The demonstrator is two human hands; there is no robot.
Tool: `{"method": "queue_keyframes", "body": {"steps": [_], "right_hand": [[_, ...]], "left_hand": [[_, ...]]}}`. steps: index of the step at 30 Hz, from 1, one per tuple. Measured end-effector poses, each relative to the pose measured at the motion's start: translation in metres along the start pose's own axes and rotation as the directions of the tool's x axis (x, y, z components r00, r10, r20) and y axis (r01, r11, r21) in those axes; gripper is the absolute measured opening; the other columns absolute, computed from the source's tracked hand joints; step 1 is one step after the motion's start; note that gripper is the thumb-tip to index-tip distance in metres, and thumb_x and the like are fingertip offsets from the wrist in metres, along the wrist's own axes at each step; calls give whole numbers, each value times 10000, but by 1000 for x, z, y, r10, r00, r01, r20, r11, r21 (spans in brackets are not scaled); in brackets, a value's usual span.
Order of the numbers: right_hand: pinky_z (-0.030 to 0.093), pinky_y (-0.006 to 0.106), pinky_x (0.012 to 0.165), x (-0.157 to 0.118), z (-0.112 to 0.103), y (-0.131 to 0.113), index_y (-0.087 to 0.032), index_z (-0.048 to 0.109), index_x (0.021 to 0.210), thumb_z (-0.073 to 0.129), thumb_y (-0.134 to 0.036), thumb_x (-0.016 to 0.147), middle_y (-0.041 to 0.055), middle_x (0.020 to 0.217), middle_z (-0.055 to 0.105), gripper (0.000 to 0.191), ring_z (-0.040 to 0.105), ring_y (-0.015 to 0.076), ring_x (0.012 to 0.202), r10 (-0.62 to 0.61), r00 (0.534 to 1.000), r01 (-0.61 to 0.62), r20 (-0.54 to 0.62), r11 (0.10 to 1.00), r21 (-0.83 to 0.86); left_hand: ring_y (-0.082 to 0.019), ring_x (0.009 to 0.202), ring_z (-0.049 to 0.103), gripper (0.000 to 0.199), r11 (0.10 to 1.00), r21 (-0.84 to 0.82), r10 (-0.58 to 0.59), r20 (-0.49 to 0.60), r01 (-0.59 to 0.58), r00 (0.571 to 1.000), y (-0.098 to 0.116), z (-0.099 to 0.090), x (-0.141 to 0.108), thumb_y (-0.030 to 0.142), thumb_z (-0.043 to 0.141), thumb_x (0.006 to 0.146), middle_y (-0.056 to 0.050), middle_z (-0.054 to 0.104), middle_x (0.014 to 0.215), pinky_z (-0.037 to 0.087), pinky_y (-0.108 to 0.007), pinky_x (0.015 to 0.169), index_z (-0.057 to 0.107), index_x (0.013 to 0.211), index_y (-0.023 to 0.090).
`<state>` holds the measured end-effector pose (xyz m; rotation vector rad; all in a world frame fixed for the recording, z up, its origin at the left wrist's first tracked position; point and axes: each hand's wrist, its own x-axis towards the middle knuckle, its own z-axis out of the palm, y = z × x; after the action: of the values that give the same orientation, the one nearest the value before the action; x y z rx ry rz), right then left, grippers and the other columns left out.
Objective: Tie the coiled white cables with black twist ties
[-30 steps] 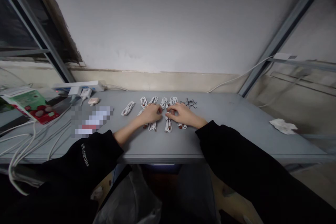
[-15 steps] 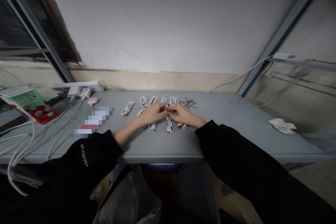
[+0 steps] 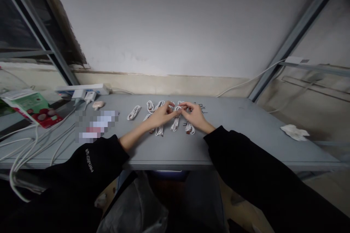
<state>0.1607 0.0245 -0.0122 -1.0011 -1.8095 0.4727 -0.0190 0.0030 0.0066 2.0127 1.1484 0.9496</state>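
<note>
Between my two hands is a coiled white cable [image 3: 175,124], its lower loops hanging below my fingertips. My left hand [image 3: 165,113] pinches its upper part from the left, and my right hand [image 3: 192,112] closes on it from the right. Several other coiled white cables lie around them on the grey table [image 3: 235,134]. One coil [image 3: 133,113] sits apart at the left, another [image 3: 159,130] lies below my left hand, and one with a dark tie [image 3: 189,128] lies below my right. Thin black ties [image 3: 202,108] are scattered beyond my right hand.
At the left stand a white power strip [image 3: 82,89] with plugs, a green and red box [image 3: 32,107] and loose white cords [image 3: 32,149]. A small pinkish case [image 3: 97,105] lies near the plugs. Crumpled white tissue [image 3: 294,132] lies at the right.
The cable between my hands has turned and shifted slightly away from me. My fingers have changed their hold around its upper part, and both hands are raised a little.
</note>
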Motion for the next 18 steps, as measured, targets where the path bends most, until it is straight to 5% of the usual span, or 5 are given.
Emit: {"method": "queue_keyframes", "body": {"steps": [4, 10, 18], "right_hand": [[481, 330, 697, -1, 1, -1, -178, 685, 920, 627, -312, 795, 23, 700, 676, 192, 609, 169, 685, -69, 992, 75, -101, 995, 64], [454, 331, 678, -1, 0, -2, -197, 675, 930, 620, -350, 812, 32, 746, 683, 200, 610, 177, 706, -94, 976, 109, -195, 992, 68], [461, 353, 719, 0, -1, -1, -213, 614, 1003, 629, -355, 814, -3, 715, 645, 236, 593, 171, 708, -116, 985, 130, -127, 986, 106]], "left_hand": [[-114, 590, 455, 405, 994, -97, -49, 66, 55, 997, -3, 1, 3, 422, 637, 808, 33, 527, 667, 314, -256, 562, 499, 1078, 154], [-90, 553, 349, 242, 993, -118, 22, 176, -1, 984, 0, -1, 5, 378, 580, 840, 58, 370, 582, 239, -253, 543, 547, 748, 157], [-115, 595, 419, 235, 990, -143, 31, 125, -13, 992, 3, -3, 6, 325, 508, 896, 25, 469, 612, 324, -262, 599, 592, 771, 145]]}}
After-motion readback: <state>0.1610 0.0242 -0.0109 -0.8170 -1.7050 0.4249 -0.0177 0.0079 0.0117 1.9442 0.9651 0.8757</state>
